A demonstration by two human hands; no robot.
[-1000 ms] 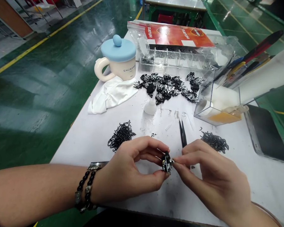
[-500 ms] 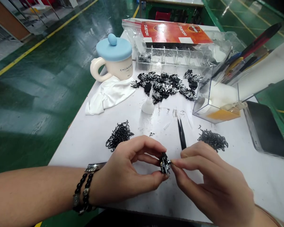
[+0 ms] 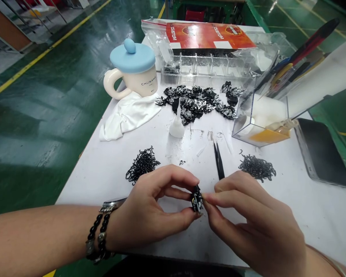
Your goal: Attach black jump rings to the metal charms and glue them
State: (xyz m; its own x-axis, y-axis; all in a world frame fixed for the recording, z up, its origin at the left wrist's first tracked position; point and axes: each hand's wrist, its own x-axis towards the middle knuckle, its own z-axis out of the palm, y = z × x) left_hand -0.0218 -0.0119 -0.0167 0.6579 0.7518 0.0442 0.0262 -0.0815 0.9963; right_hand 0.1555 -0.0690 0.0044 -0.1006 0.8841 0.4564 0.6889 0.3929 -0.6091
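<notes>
My left hand [image 3: 152, 204] is closed on a small black-and-silver mechanical part [image 3: 197, 201], held between thumb and fingers above the table. At the part's right side, my right hand [image 3: 256, 219] has thumb and forefinger pinched together, touching it; whatever lies between those fingertips is too small to make out. Just beyond the right hand lie black tweezers [image 3: 218, 159]. Small black bent pieces form one pile [image 3: 142, 163] beyond the left hand and another pile [image 3: 256, 167] beyond the right. Farther back is a heap of similar black-and-silver parts [image 3: 197, 104].
A white nozzle bottle [image 3: 177, 125] stands mid-table. Behind it are a lidded mug [image 3: 141, 80], a white cloth [image 3: 129, 117], and a clear compartment tray [image 3: 204, 75] under an orange printed bag [image 3: 204, 34]. On the right are a clear tool holder [image 3: 262, 132] and a phone [image 3: 324, 152].
The view has shifted slightly, so the table things sit a little farther left. Both hands stay together at the small part, which has turned slightly at most.
</notes>
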